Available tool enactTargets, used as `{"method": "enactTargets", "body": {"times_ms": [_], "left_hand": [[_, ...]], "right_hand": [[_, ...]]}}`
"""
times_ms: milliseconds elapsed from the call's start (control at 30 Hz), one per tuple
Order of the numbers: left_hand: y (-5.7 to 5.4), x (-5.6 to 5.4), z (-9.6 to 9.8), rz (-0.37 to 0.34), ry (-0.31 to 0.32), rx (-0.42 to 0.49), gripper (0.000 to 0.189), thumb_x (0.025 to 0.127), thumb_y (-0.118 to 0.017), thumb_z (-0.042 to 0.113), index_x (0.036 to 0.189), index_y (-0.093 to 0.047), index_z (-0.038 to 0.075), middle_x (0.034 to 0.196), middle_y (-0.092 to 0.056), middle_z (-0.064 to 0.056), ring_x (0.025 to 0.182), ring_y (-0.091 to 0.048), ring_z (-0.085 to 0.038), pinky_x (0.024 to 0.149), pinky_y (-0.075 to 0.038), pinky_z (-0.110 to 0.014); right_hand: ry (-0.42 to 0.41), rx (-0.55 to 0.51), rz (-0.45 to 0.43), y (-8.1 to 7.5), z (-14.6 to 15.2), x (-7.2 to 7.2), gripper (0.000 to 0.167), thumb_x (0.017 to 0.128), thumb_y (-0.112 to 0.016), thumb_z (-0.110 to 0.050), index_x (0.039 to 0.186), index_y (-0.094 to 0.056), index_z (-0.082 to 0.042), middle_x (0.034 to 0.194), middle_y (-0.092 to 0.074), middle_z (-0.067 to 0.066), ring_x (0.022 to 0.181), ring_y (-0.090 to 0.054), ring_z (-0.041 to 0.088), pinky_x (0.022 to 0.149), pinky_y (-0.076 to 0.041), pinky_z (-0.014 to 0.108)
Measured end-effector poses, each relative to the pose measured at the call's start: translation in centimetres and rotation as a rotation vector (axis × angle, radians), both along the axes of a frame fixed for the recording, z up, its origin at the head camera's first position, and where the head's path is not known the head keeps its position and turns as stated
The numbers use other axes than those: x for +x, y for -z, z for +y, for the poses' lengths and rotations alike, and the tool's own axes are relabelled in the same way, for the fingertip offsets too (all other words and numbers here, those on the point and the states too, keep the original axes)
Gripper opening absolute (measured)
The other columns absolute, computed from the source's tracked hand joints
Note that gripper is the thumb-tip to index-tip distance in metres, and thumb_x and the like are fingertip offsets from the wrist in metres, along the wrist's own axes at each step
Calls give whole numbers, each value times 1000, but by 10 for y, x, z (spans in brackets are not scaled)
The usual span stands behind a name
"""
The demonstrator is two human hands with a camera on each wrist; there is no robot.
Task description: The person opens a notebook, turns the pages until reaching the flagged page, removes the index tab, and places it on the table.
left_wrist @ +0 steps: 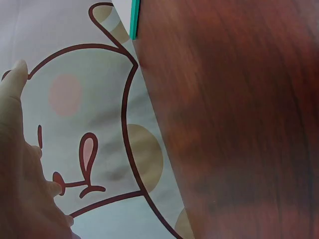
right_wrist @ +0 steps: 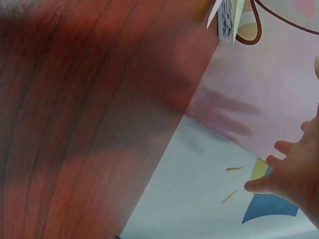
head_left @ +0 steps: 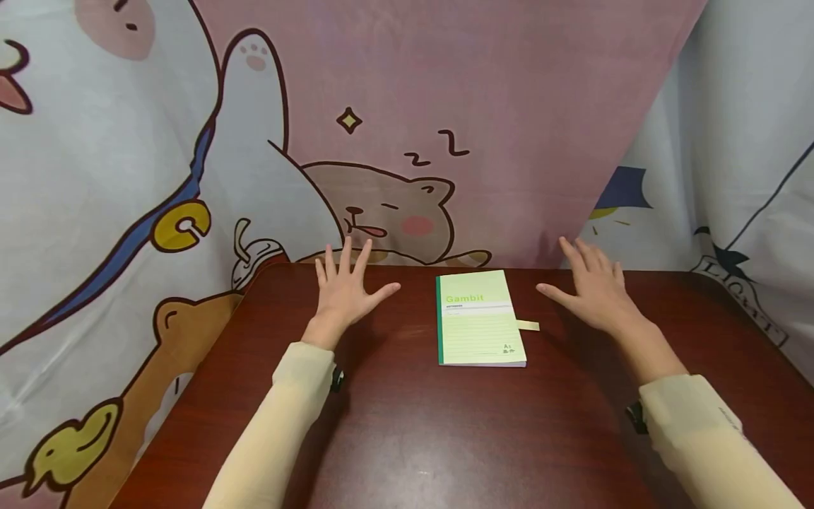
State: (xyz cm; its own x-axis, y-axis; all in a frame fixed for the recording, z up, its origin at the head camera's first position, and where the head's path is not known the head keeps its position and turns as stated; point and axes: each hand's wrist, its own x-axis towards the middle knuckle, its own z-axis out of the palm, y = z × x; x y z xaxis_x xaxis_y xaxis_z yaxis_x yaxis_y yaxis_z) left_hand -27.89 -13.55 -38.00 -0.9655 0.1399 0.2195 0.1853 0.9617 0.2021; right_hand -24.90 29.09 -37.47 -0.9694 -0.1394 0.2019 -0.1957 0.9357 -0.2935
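A pale green notebook with a dark green spine lies closed on the table, its cover reading "Gambit". From its right side sticks a small pale yellow tab. To the left of the notebook, my left hand is held with fingers spread and touches nothing. On the other side, my right hand is likewise spread, apart from the notebook. In the left wrist view only the green spine's end shows; the right wrist view catches the page edges at the top.
The dark reddish-brown table reaches back to a pink and white cloth printed with cartoon animals. More of that white cloth hangs along the left and right sides. Both sleeves are pale yellow, with a dark device near each cuff.
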Motion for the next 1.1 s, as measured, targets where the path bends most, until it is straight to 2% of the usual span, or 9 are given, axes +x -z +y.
{"method": "enactTargets", "body": {"times_ms": [433,733,900,1100], "left_hand": [[14,6,7,-58,36,51,100,86,-49,78,161,-2,33,170,2,-9,154,3,-44,123,-3,-62],[20,11,13,-101,60,92,101,85,-51,77,162,-7,28,169,-5,-11,155,-4,-43,124,-6,-59],[23,14,15,-132,71,113,101,85,-51,78,162,-6,30,169,-6,-10,154,-8,-42,124,-9,-57],[28,19,16,-169,80,155,101,86,-53,76,162,-10,26,168,-13,-12,154,-15,-39,124,-17,-55]], "right_hand": [[-14,-71,-4,9,-12,-4,99,93,-57,-60,161,-7,-10,159,-19,33,145,-16,55,111,-12,75],[-43,-104,-10,14,-21,-8,93,94,-58,-56,160,-14,-6,159,-24,31,146,-20,51,116,-16,68],[-50,-115,-14,17,-27,-9,91,95,-59,-54,158,-19,-2,157,-26,31,145,-23,50,115,-21,67],[-45,-127,-8,18,-34,-8,84,95,-62,-47,154,-27,3,155,-30,31,143,-25,50,114,-23,67]]}}
